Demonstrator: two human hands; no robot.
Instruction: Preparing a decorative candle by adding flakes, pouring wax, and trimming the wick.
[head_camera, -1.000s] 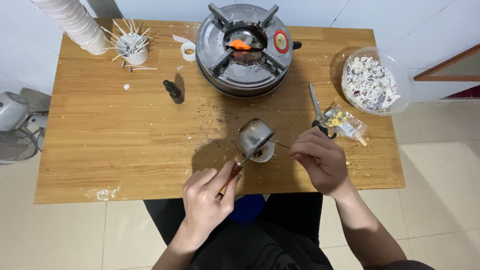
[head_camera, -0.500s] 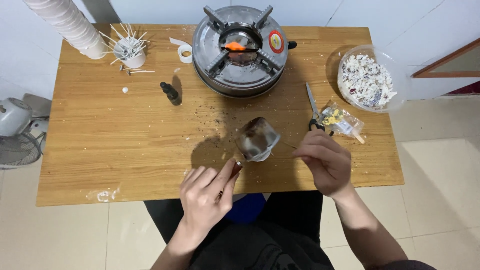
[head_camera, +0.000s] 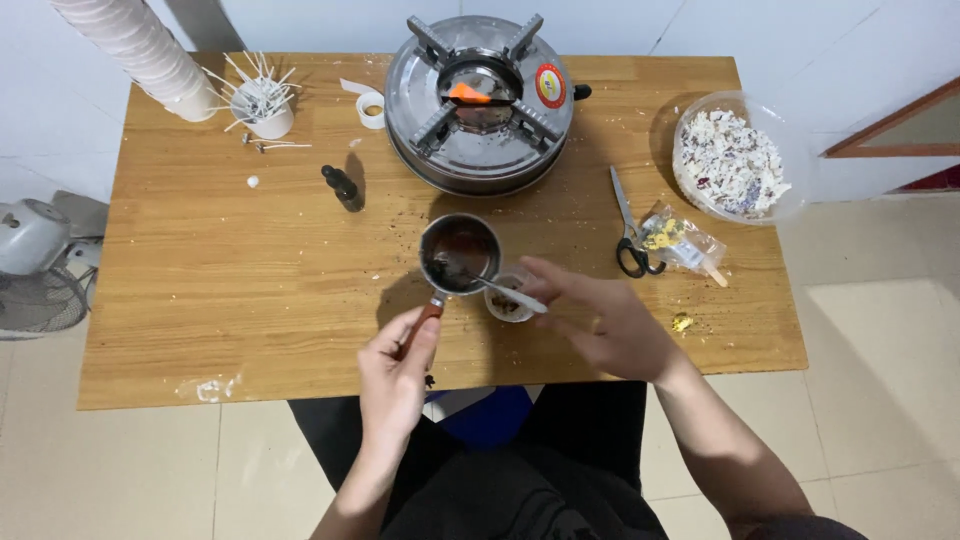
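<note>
Stack of cups cut off by top edge. Fan cut off by left edge. Small cup partly hidden by right hand and spoon. Right fingers blurred. Pan contents too dark to be told. Bag contents too small to be identified.

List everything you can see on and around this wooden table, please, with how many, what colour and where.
round metal gas stove: one, silver, lit, table's far middle
small metal pot with a reddish handle: one, dark inside, table centre
small cup: one, pale, beside the pot
metal spoon: one, silver, reaching into the pot
black-handled scissors: one, right of the stove
clear plastic packet: one, yellow bits inside, by the scissors
clear bowl of whitish flakes: one, far right
dark dropper bottle: one, left of the stove
white cup of thin sticks: one, far left
stack of white cups: one, far left corner
left hand: holds the pot's handle
right hand: holds the spoon
</note>
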